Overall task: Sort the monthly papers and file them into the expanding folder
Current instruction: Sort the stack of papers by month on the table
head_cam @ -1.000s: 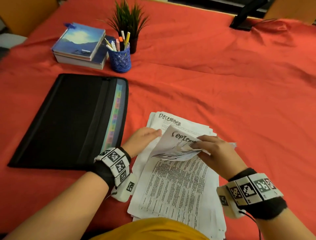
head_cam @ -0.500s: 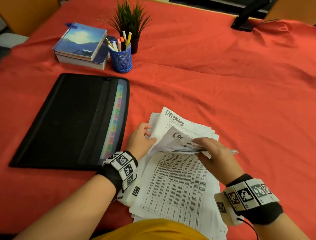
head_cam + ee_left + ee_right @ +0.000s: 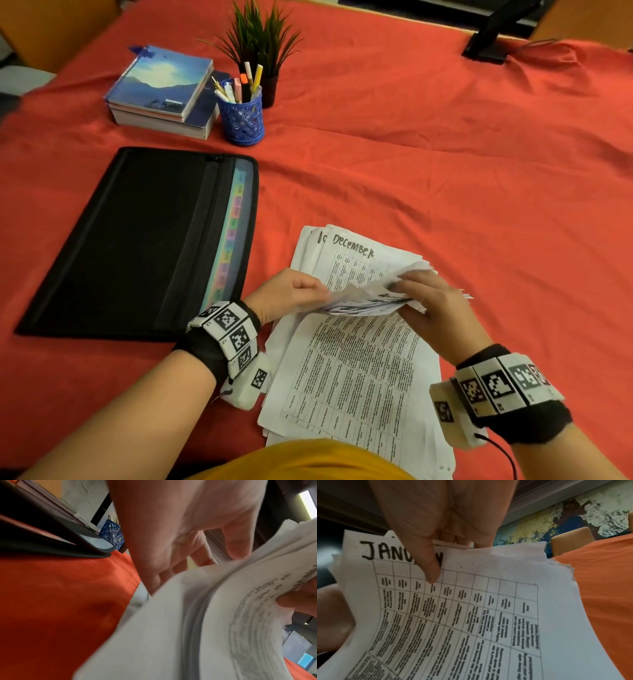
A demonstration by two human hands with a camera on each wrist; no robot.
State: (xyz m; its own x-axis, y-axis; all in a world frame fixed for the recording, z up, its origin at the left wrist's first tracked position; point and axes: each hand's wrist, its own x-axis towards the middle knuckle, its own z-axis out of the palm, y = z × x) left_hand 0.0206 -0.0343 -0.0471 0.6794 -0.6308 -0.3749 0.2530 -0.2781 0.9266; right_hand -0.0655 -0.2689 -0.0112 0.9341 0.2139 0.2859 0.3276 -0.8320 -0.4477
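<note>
Head: papers (image 3: 370,301) (lifted) between both grips.

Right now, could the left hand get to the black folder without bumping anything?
Probably yes. The left hand lies beside the black folder, with only bare red cloth between. But its fingers are busy at the lifted papers, so they'd let go first.

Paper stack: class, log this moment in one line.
right hand: grips lifted sheets | left hand: at stack edge | folder: flat, unfilled
</note>
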